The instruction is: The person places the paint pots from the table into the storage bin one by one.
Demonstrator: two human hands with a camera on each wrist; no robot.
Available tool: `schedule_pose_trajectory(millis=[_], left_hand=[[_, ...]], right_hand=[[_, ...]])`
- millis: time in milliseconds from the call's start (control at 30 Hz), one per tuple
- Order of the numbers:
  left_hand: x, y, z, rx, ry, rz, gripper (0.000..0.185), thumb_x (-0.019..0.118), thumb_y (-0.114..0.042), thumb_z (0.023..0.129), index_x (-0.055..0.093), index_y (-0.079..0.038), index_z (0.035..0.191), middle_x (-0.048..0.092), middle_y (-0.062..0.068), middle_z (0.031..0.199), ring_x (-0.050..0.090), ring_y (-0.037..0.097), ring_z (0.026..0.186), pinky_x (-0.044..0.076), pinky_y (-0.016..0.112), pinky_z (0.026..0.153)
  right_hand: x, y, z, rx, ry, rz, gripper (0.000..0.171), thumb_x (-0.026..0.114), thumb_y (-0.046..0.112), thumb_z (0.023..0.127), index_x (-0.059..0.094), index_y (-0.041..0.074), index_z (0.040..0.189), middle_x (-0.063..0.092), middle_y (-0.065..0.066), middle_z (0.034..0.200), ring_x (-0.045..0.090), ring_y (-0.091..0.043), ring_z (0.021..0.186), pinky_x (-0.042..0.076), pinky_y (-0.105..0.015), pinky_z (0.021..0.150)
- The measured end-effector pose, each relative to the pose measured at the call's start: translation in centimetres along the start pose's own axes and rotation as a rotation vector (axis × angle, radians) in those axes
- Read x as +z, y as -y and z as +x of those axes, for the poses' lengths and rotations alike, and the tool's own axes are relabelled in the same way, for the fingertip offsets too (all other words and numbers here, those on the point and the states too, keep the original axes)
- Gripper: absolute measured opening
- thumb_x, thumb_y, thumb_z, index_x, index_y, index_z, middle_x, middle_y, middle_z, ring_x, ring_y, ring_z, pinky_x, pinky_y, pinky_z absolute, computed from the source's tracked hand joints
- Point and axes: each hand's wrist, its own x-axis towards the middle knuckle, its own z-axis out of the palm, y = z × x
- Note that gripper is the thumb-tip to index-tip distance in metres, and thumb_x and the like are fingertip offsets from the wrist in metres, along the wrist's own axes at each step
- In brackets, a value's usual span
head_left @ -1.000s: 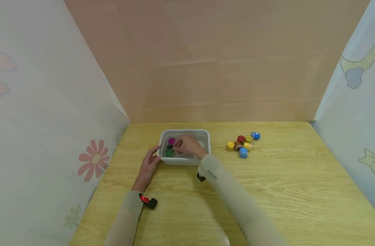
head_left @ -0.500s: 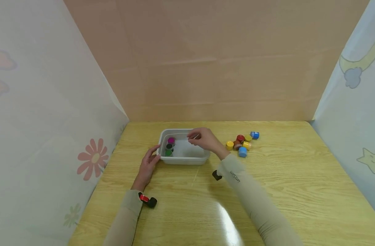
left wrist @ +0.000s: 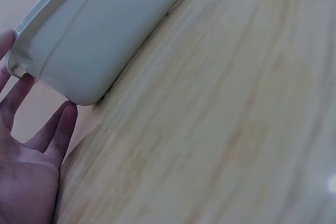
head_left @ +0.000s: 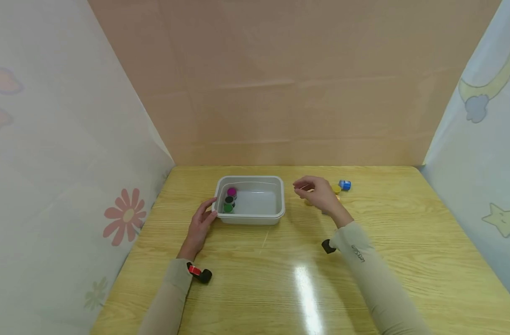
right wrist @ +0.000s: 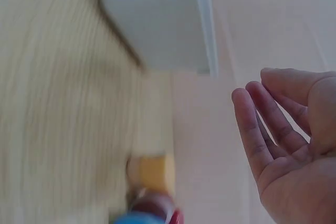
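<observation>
A grey plastic tub (head_left: 280, 204) stands on the wooden table and holds three small pots: magenta (head_left: 232, 191), black (head_left: 229, 200) and green (head_left: 228, 208). My left hand (head_left: 201, 222) rests with straight fingers (left wrist: 63, 129) against the left end of the tub (left wrist: 100, 30). My right hand (head_left: 315, 191) hovers empty to the right of the tub, fingers (right wrist: 257, 129) loosely extended, above a cluster of coloured pots. A blue pot (head_left: 344, 184) and a yellow one (head_left: 336, 189) show behind it; the rest are hidden. In the blurred right wrist view a yellow pot (right wrist: 155, 171) lies below the tub (right wrist: 157, 19).
Paper walls close in the table on the left, back and right. Bare wood (head_left: 280, 279) stretches in front of the tub toward me, with a glare spot (head_left: 307, 284).
My right hand has left the tub, where it was beside the pots, and has moved right to above the cluster of pots. The left hand and the tub have stayed put.
</observation>
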Motion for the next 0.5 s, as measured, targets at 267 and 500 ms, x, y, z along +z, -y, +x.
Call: schedule_pose_trajectory(millis=[267, 500], left_hand=[[0.1, -0.1, 0.0, -0.004, 0.003, 0.012, 0.048, 0.055, -0.031, 0.109, 0.047, -0.022, 0.155, 0.037, 0.003, 0.165, 0.054, 0.036, 0.138, 0.043, 0.013, 0.104], [0.1, 0.0, 0.0, 0.001, 0.0, -0.023, 0.047, 0.058, -0.032, 0.108, 0.049, -0.023, 0.153, 0.039, 0.0, 0.163, 0.054, 0.035, 0.136, 0.045, 0.014, 0.103]], right_hand=[[-3.0, -3.7, -2.6, 0.051, -0.036, -0.043, 0.029, 0.068, 0.02, 0.102, 0.071, 0.003, 0.126, 0.072, -0.018, 0.123, 0.068, -0.032, 0.105, 0.058, -0.038, 0.082], [-4.6, -6.3, -4.3, 0.129, -0.028, -0.087, 0.032, 0.068, 0.025, 0.102, 0.071, 0.005, 0.127, 0.06, -0.02, 0.138, 0.063, -0.038, 0.112, 0.058, -0.04, 0.084]])
